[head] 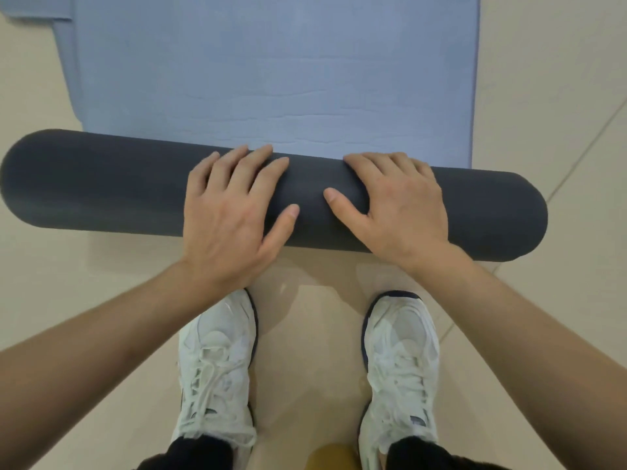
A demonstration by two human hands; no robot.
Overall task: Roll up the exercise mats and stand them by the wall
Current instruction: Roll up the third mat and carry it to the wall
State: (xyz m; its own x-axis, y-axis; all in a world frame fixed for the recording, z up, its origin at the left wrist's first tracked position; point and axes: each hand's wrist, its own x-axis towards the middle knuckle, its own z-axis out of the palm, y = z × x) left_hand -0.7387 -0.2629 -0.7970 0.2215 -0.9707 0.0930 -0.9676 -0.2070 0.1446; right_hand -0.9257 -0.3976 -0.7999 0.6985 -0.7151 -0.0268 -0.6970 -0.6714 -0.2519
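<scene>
Below, we press both flat, unclenched hands, left and right, on the roll of the mat, partly rolled on the floor, just beyond our shoes.

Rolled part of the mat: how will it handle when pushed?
Probably rolls on readily: the roll is round, with the flat blue part ahead. Likely soft foam: it dimples slightly between the left hand and right hand. May unroll if released.

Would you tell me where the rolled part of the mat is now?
In the head view the dark roll lies across mid-frame under the left hand and right hand, between the flat blue mat beyond and the white shoes.
</scene>
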